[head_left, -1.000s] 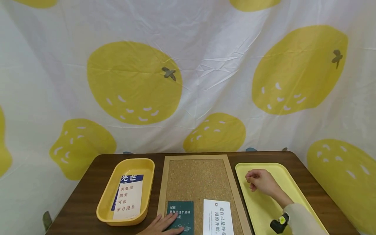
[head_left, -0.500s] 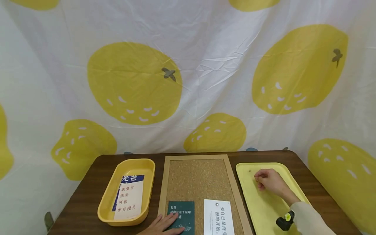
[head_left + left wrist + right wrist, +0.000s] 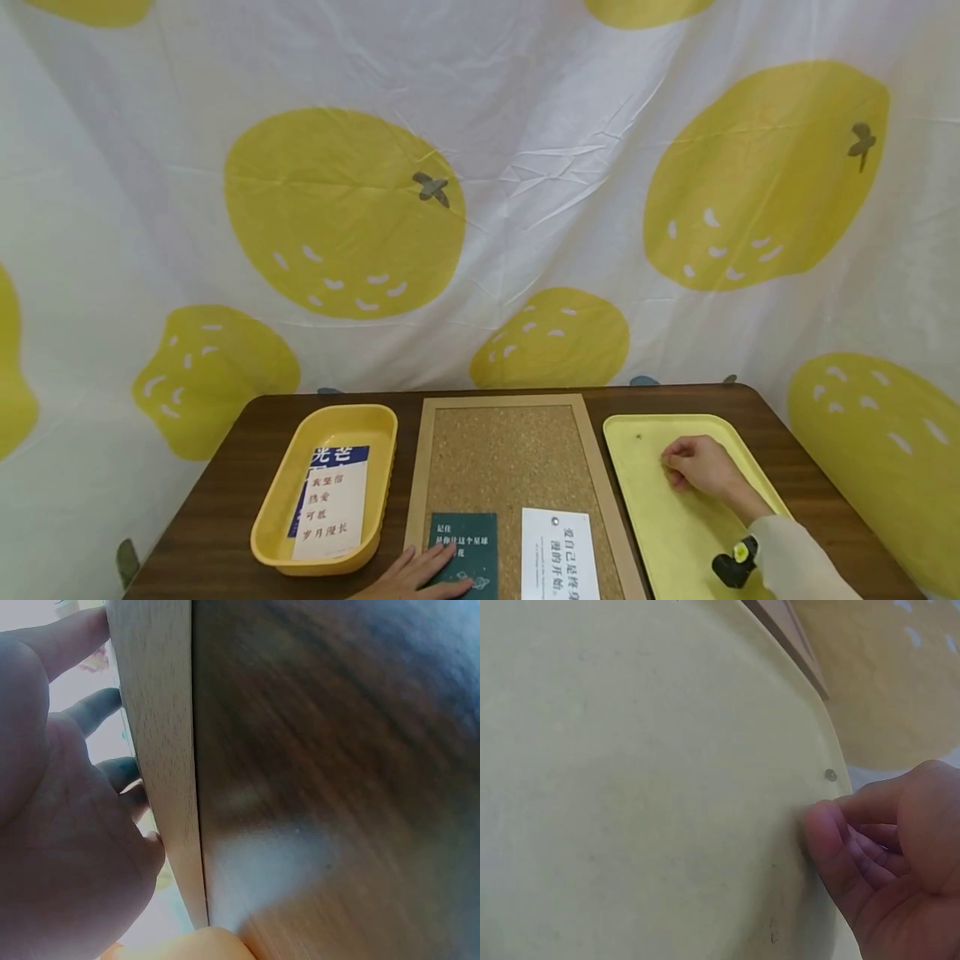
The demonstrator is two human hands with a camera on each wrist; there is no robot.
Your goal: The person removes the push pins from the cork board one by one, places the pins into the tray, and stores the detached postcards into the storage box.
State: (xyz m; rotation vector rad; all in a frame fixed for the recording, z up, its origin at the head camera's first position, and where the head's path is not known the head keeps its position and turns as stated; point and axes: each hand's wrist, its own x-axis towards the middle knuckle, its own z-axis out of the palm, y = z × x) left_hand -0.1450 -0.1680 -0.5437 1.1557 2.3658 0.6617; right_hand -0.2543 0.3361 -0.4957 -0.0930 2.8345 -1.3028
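In the head view my left hand [image 3: 411, 575] lies with spread fingers on a dark green card [image 3: 467, 542], which rests on the lower left of a framed cork board [image 3: 510, 454]. To its right on the board is a white card [image 3: 557, 554] with a small round tack [image 3: 555, 522] at its top. Over a pale yellow tray [image 3: 660, 533], my right hand [image 3: 705, 467] holds thumb and index fingertip together. Nothing shows between those fingertips in the right wrist view. A tiny tack [image 3: 830, 775] sits on the tray near its rim, just beyond the hand.
Left of the board stands a yellow-orange basket [image 3: 264, 512] with a blue card [image 3: 341, 455] partly under a cream card [image 3: 327, 521]. All of it is on a dark wooden table [image 3: 202, 517]. A lemon-print curtain [image 3: 540, 200] hangs behind.
My right hand has moved right and slightly nearer across the tray, so the small tack at the far left corner is uncovered. The left hand stays on the green card.
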